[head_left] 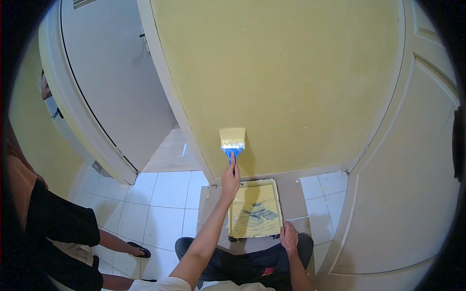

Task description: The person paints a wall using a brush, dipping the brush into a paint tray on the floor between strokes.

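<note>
My left hand (230,181) is closed around the blue handle of a wide paintbrush (232,146), forefinger stretched along it. Yellow paint coats the bristles, which point up at the lower part of the yellow wall (286,82); whether they touch it is hard to tell. Below the brush lies a paint tray (279,206) with a pale rim and yellow paint streaked over its dark bottom. My right hand (289,236) is closed on the tray's near right corner, its fingertips partly hidden.
Cardboard (292,199) lies under the tray on white floor tiles (167,225). A panelled door (398,194) stands at right, a grey door (111,72) in a white frame at left. Another person (63,218) in black shorts stands close by on the left. My bent legs flank the tray's near side.
</note>
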{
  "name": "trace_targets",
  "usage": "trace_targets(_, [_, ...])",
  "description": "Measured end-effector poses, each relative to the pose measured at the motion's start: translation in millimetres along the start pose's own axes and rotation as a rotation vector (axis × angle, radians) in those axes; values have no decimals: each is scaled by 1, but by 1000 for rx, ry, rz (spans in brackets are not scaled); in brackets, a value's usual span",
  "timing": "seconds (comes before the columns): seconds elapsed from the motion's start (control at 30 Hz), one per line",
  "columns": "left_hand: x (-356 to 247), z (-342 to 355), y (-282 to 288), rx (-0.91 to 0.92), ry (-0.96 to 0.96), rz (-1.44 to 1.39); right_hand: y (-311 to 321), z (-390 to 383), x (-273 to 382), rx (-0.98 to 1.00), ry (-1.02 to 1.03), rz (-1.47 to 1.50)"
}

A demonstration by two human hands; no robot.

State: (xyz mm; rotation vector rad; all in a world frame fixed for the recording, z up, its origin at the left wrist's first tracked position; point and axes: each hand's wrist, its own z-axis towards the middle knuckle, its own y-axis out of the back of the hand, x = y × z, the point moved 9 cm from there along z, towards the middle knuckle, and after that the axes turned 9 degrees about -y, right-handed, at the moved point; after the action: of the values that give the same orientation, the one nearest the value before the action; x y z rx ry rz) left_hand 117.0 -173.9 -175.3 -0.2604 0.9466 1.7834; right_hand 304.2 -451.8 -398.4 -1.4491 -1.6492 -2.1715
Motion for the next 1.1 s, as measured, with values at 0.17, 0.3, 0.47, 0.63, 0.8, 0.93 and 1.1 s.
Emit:
trace_targets(0.17, [35, -60, -36, 171, 220, 19, 3, -1, 6, 13, 47, 9])
trace_targets(0.3, [48, -78, -51, 200, 252, 22, 0, 1, -5, -24, 36, -24])
trace_targets(0.47, [115, -115, -79, 284, 469, -9, 1, -3, 6, 46, 20, 17])
trace_targets(0.63, [118, -111, -90, 183, 735, -363, 6, -2, 6, -21, 20, 0])
trace_targets(0.8, [78, -26, -74, 247, 755, -621, 4, -1, -1, -13, 0, -6])
trace_targets(0.93, [37, 35, -44, 286, 775, -697, 3, 0, 0, 1, 8, 23])
trace_targets(1.1, [-28, 75, 6, 237, 687, -740, 4, -2, 0, 32, -52, 13])
